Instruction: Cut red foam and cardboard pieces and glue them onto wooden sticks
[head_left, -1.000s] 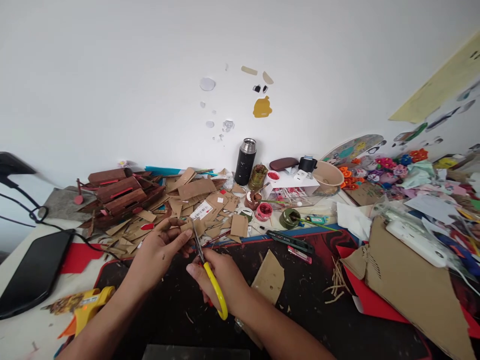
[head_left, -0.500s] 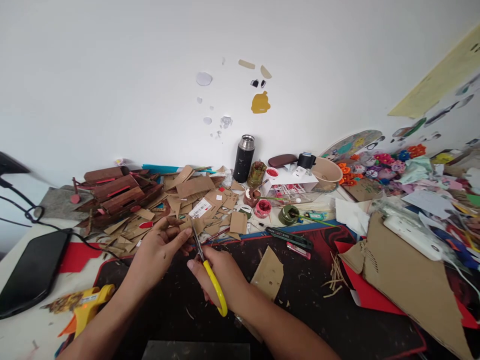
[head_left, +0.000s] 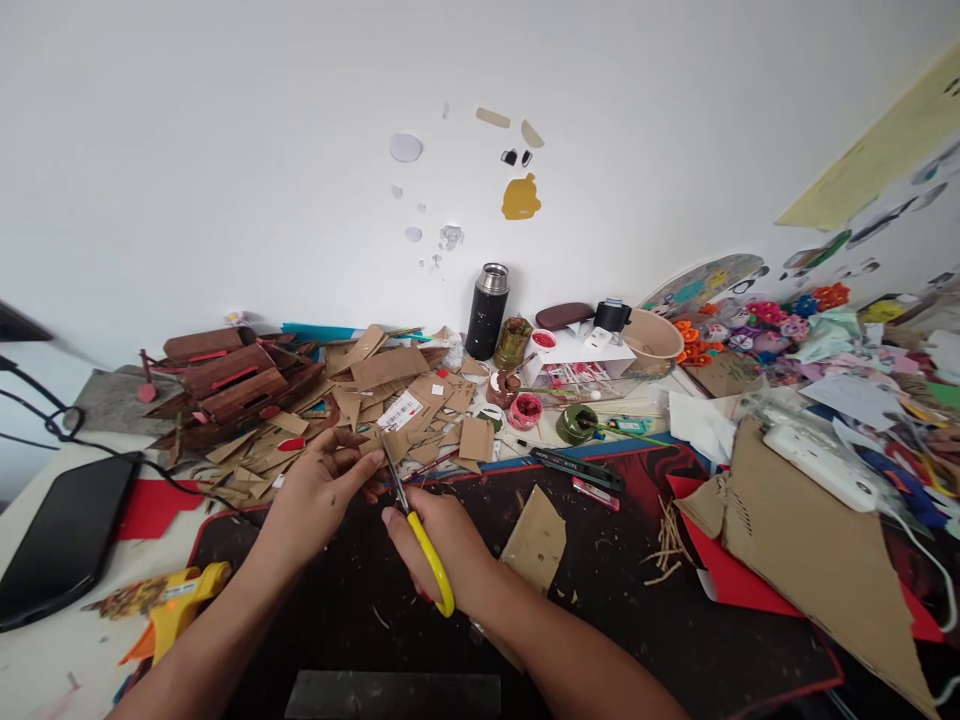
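thumb (head_left: 399, 528) shifted nearer the yellow handle (head_left: 432, 562), right hand (head_left: 448, 540) grips scissors (head_left: 396, 482); left hand (head_left: 316, 492) pinches cardboard (head_left: 373, 444).

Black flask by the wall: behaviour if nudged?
The black flask stands tall on a narrow base, so a high push would likely tip it. Its round body would probably roll once down. With its steel neck uncapped, any contents might spill.

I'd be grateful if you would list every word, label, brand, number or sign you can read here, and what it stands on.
No text is readable; these marks are too small or blurred:
Barcode label on cardboard: print too small.
Cutter: pale lettering, too small.
Glue gun: sticker blurred.
Yellow cutout on the wall: mark too small.
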